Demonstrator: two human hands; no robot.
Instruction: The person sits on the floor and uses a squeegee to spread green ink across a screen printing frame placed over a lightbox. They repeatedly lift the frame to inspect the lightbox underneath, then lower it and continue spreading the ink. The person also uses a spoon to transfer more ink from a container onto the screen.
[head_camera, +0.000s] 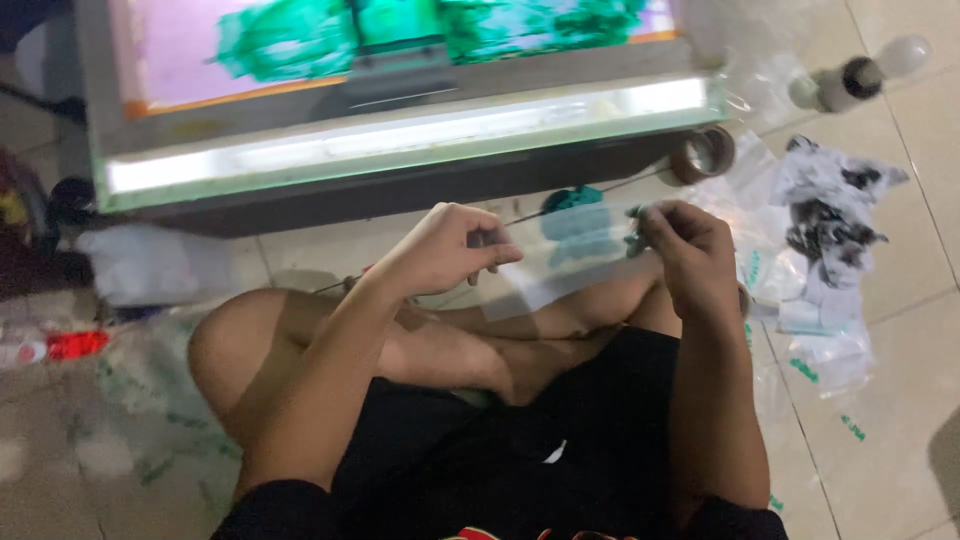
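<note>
Clear plastic bag with green print, stretched flat between both hands above the crossed legs of the seated person. Left hand pinches its left edge, thumb and fingers pressed together on the film; right hand pinches the right edge the same way. Further out on the tiled floor: loose pile of bags (right side), tape roll, then a printing screen frame smeared with green ink.

Both hands raised; fingers pinched
</note>
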